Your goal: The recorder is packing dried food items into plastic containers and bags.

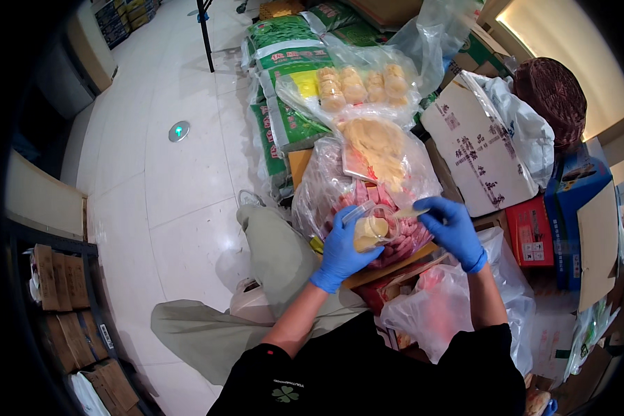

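My left hand (345, 248), in a blue glove, is closed around a transparent plastic cup (388, 220) tilted in front of me. Pale yellow round pieces (369, 234) show inside it. At the cup's right, my gloved right hand (451, 227) pinches a thin pale yellow slice (410, 213) near the rim. Beneath both hands lies an open plastic bag of pink strip-like pieces (403, 244). Just beyond, a heap of pale yellow, flat-looking pieces (376, 142) rests in another transparent bag; their exact kind I cannot make out.
Farther back, stacks of yellowish rounds (353, 84) lie in plastic on green-and-white sacks (284, 52). A white carton (482, 145), a red box (532, 232) and a blue box (575, 201) stand to the right. Cartons (62, 277) fill a shelf at left, across the tiled floor (180, 180).
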A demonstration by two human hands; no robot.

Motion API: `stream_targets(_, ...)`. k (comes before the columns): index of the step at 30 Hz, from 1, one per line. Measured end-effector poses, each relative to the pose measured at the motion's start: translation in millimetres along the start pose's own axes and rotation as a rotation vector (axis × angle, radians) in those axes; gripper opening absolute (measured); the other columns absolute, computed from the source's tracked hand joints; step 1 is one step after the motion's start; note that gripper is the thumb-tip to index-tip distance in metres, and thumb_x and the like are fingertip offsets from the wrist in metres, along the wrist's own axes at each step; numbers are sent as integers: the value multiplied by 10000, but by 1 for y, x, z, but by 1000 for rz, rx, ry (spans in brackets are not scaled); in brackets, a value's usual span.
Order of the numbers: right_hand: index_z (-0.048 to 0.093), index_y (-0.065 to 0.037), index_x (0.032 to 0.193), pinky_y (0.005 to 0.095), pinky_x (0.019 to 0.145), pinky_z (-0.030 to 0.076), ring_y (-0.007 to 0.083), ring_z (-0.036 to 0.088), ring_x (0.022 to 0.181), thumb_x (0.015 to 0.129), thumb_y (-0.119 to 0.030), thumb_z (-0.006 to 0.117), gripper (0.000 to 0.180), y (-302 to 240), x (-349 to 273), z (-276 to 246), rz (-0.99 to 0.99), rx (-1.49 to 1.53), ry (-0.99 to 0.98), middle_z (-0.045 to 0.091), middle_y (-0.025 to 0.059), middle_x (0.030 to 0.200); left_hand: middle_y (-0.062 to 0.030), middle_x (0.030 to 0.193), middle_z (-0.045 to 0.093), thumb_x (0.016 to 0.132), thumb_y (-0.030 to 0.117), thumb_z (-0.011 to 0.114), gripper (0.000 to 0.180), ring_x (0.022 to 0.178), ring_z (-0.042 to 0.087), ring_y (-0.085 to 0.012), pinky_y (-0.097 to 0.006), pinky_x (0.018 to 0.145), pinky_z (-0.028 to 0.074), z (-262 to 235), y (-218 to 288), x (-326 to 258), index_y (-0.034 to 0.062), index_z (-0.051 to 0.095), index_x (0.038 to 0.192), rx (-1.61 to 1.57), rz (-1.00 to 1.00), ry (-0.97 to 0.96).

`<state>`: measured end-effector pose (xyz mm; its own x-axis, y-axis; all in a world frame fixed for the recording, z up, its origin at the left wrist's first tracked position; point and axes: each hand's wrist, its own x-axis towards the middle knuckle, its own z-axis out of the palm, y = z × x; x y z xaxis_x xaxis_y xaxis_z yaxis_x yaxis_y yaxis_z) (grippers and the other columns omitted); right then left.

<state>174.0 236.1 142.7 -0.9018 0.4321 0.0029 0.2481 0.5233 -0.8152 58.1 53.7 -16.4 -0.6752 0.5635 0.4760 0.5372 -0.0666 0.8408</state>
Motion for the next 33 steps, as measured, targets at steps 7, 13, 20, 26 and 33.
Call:
stream_targets(7,731,0,1127,280,610,492,65,548,653,931,-47,692,205,-5,2,28,235,185,-304,702,59,799,-200,1382,496,668,317,932,876,1241,560,-414,-471,1017,513,-5,18,-8,53,538,1405,81,0,-9)
stream_targets(13,741,33,1060,292,729,571,115,675,699,953,-123,686,197,-13,6,33,168,-92,-400,739,120,827,-196,1436,488,689,300,893,818,1232,567,-404,-472,1028,492,-17,22,-13,1,567,1377,155,-11,-31)
stream_targets(20,771,-30,1005,379,738,568,304,721,749,893,-211,745,214,-22,17,38,-143,-516,-587,739,174,874,-180,1405,510,659,285,912,795,1181,607,-395,-474,972,527,-30,22,-13,0,591,1329,236,51,-14)
stream_targets(26,739,-69,862,440,674,520,393,643,707,848,-214,731,145,-25,28,34,-260,-534,-647,659,195,786,-180,1382,527,663,301,905,765,1163,617,-394,-466,958,530,-40,27,-6,-2,610,1301,188,50,-66)
stream_targets(33,694,-61,768,468,650,503,420,619,695,841,-223,708,179,-33,28,31,-346,-609,-781,631,205,751,-160,1360,537,661,327,896,753,1124,628,-368,-462,934,534,-44,28,-13,21,617,1289,201,73,-178)
